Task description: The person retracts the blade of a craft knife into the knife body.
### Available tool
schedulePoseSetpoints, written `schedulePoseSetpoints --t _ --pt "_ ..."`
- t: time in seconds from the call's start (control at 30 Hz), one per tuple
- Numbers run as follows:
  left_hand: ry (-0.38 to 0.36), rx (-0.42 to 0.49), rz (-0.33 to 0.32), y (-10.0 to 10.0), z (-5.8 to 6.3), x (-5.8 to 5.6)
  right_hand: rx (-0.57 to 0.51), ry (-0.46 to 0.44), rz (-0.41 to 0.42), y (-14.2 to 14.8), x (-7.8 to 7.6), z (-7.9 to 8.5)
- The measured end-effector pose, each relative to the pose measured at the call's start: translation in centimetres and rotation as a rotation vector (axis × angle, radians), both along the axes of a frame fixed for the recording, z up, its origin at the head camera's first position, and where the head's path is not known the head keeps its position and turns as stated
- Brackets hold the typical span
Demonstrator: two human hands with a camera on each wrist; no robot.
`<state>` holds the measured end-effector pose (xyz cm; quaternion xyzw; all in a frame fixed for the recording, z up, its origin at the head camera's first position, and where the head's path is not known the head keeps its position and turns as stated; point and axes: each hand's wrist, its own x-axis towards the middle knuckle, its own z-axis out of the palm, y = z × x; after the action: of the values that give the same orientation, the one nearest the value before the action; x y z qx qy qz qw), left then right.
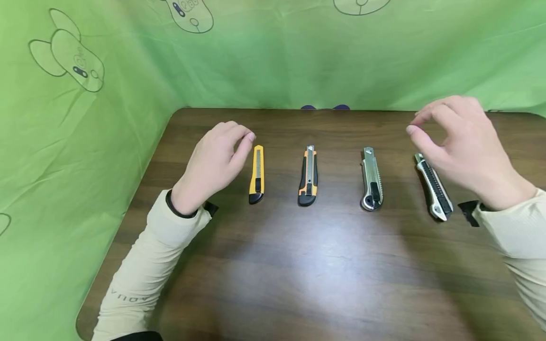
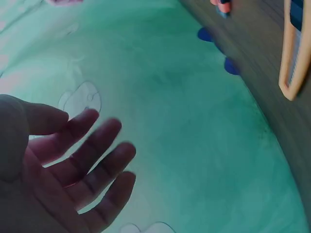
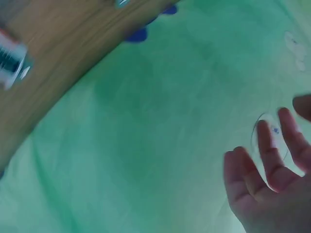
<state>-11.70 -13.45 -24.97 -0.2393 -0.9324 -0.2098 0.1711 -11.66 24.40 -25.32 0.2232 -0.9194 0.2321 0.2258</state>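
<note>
My left hand (image 1: pixel 215 161) hovers over the table's left side, its fingers loosely bent and holding nothing. Nearest to it lies a yellow box cutter (image 1: pixel 257 175) with a black end. Beside that is an orange-and-black box cutter (image 1: pixel 309 176). Further right comes a silver metal box cutter (image 1: pixel 372 180). A silver-and-black box cutter (image 1: pixel 434 188) lies at a slant, partly under my right hand (image 1: pixel 465 142) in the head view. That hand is raised too, with relaxed fingers spread apart and nothing in them, as the right wrist view confirms.
The cutters lie in a row on a dark wooden table (image 1: pixel 273 265). Green cloth (image 1: pixel 273 61) with printed cartoon outlines hangs behind the table and along its left side. Light sleeves cover both forearms, and black straps sit at the wrists.
</note>
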Motion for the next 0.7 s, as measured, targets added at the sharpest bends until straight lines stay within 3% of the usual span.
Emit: schedulePoseSetpoints --t 0.13,0.3,0.57,0.7 --pt "-0.119 0.093 0.079 -0.3 -0.3 0.1 -0.075 0.07 -0.022 -1.7 -0.3 -0.7" --pt "-0.236 0.167 0.172 -0.7 -1.6 -0.1 -0.13 0.032 0.001 -3.9 -0.4 -1.9" --pt "-0.377 0.207 0.167 -0.8 -3.1 0.2 -0.202 -0.095 0.036 -7.2 -0.3 -3.1" --pt "-0.483 0.121 0.153 -0.2 -3.7 -0.1 -0.212 -0.173 0.063 -8.9 -0.5 -3.6"
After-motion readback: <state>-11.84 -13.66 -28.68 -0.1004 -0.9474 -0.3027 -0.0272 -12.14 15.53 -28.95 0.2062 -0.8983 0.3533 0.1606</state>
